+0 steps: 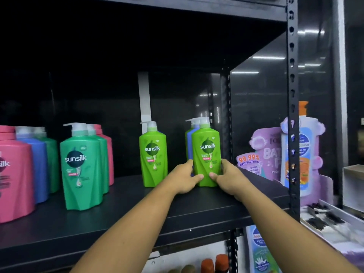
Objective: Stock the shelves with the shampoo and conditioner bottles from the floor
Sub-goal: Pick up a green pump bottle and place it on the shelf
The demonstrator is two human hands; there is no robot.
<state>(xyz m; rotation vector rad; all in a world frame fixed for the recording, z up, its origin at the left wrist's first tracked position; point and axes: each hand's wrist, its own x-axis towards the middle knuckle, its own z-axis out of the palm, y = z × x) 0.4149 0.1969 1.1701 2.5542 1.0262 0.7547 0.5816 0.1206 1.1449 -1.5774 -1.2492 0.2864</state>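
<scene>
Both hands were on one light-green Sunsilk shampoo bottle, low on its body. The left hand was curled round the bottle's left side and the right hand round its right side. The left thumb and right thumb pressed on the front face below the label, tips near each other but apart. The other fingers wrapped the side edges, and their ends were hidden behind the bottle. The bottle was upright with its pump head pointing left, near the right end of the black shelf and back from the front edge, close to the rear right post. Couldn't tell whether its base sat fully on the shelf. Touching or just behind it stood a blue pump bottle, with another green one behind that. A second light-green Sunsilk bottle stood alone mid-shelf, well apart to the left. Toward the left end stood a dark-green Sunsilk row, then blue and pink bottles at the left edge.
</scene>
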